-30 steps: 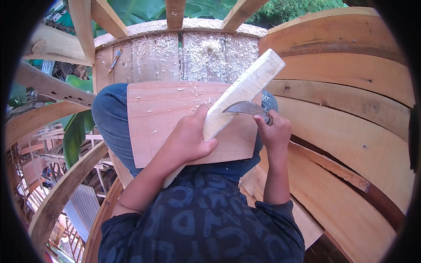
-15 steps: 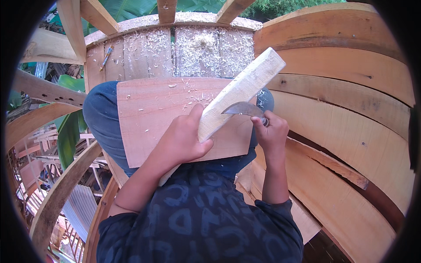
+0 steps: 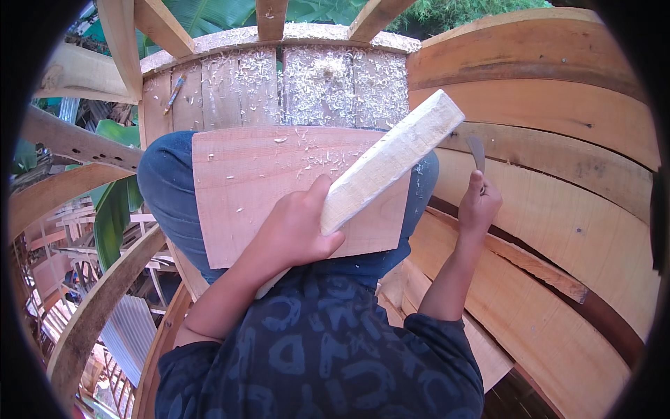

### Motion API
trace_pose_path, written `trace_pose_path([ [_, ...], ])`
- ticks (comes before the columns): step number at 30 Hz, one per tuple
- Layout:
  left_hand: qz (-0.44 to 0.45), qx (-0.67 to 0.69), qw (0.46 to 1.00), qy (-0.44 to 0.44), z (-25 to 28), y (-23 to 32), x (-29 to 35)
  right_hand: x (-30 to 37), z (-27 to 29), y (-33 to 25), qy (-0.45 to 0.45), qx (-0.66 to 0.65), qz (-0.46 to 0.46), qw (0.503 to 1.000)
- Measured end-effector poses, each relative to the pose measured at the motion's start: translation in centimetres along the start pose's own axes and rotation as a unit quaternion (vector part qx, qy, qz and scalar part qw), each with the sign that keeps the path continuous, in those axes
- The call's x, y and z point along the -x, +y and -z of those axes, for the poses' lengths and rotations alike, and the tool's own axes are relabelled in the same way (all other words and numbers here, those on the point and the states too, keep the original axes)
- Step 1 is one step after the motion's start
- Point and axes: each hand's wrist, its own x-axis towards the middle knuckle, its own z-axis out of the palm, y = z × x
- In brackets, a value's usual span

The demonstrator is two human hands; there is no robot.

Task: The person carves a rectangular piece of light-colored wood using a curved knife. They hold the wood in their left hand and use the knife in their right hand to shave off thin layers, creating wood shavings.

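My left hand (image 3: pixel 301 222) is wrapped round the lower part of a pale, squared length of wood (image 3: pixel 398 157), which slants up to the right across my lap. Beneath it a flat reddish board (image 3: pixel 244 178) rests over my thighs, with a few shavings on it. Off to the right, my right hand (image 3: pixel 480 201) is closed on the handle of a curved-blade knife (image 3: pixel 476 148). The blade points upward and stands apart from the wood. My fingers hide most of the handle.
Wood shavings (image 3: pixel 328 70) cover the plank floor (image 3: pixel 220 91) ahead of me. A small pen-like object (image 3: pixel 174 94) lies at its left. Curved side planks (image 3: pixel 544 188) rise on the right; open timber ribs (image 3: pixel 105 300) stand on the left, with a green leaf (image 3: pixel 112 216) beyond.
My right hand has swung the knife off the wood, rightward and up, turning the blade upright. My left hand keeps its hold on the wood, shifted only slightly in view.
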Motion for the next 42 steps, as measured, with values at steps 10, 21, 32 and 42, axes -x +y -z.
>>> trace_pose_path([
  [10, -0.02, 0.005, 1.0, 0.016, -0.1, -0.4, -0.4, 1.8, -1.5, -0.7, -0.066, 0.043, 0.037, 0.996],
  [21, -0.002, 0.008, 1.0, 0.023, -0.3, 0.2, -0.8, 2.3, -2.1, -2.4, -0.102, 0.057, 0.099, 0.988],
  [32, -0.009, 0.009, 0.999, 0.037, -0.5, 0.8, -0.9, 2.7, -3.2, -2.3, -0.071, 0.003, 0.078, 0.994],
  [42, -0.019, 0.004, 1.0, 0.018, -0.5, 0.5, -1.0, 1.6, -2.9, -2.2, -0.057, -0.056, 0.077, 0.994],
])
